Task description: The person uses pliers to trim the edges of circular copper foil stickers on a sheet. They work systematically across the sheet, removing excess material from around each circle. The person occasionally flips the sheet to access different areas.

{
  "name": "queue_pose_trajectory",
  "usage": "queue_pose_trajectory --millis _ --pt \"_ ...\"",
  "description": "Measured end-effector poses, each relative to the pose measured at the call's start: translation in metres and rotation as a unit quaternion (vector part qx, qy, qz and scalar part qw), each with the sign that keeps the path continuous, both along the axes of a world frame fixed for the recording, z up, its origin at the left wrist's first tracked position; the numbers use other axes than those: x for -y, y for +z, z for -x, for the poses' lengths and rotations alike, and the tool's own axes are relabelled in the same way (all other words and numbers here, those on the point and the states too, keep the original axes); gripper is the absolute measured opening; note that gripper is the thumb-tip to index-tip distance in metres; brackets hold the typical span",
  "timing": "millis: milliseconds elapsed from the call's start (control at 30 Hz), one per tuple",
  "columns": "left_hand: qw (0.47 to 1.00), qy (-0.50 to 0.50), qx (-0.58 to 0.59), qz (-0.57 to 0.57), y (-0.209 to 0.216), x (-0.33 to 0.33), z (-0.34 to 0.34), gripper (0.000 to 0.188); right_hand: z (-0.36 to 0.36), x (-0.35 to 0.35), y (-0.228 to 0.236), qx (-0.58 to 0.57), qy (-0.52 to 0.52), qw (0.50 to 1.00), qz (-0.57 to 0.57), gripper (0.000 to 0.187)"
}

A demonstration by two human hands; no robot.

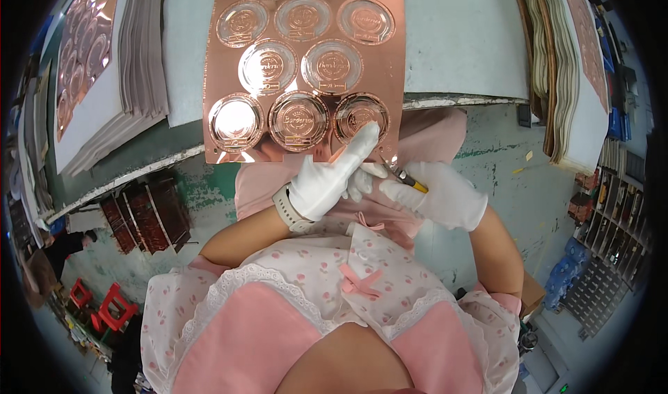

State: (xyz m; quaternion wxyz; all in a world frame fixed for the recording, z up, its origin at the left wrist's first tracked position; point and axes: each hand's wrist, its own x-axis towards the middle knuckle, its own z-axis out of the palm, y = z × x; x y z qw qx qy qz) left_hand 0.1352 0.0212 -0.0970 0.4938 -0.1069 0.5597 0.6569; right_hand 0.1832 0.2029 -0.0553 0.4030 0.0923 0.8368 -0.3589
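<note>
A shiny copper-coloured sheet with rows of embossed round designs lies over the table, its near edge jutting past the table edge. My left hand, in a white glove, grips that edge near the right corner. One digit lies stretched over the nearest right-hand round design; the other fingers curl below the edge. In my white-gloved right hand is a slim tool with a black-and-yellow handle. Its thin metal tip points at the sheet's near right corner. The exact kind of tool is hard to make out.
Thick stacks of sheets stand on the table at left and right, with copper-coloured sheets on top. A dark reddish rack is below the table at left. Red stools stand on the floor farther left.
</note>
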Motion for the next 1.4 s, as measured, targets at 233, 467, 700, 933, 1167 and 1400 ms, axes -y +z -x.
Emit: queue_pose_trajectory --millis 233,467,700,933,1167,1400 --pt "1.0 -0.005 0.014 0.015 0.0 -0.003 0.0 0.047 0.014 0.0 0.013 -0.017 0.117 0.992 -0.033 0.049" --pt "0.998 -0.042 -0.025 -0.027 -0.005 0.001 -0.001 0.045 -0.001 -0.006 0.007 -0.026 0.058 0.998 -0.014 0.045" --pt "0.999 -0.039 -0.016 0.007 -0.002 0.001 -0.001 0.045 -0.028 0.012 -0.026 -0.047 -0.176 0.972 0.148 0.042" --pt "0.999 -0.014 -0.024 0.038 0.002 -0.005 0.0 0.051 -0.023 0.021 -0.02 0.025 -0.234 0.96 0.154 0.034" --pt "0.997 -0.045 -0.014 0.067 0.0 -0.007 -0.006 0.057 0.0 -0.002 0.003 -0.043 0.209 0.977 0.009 0.055" --pt "0.993 -0.038 -0.104 0.03 -0.009 -0.006 -0.01 0.061 -0.011 0.005 0.014 -0.039 -0.025 0.998 -0.041 0.051"
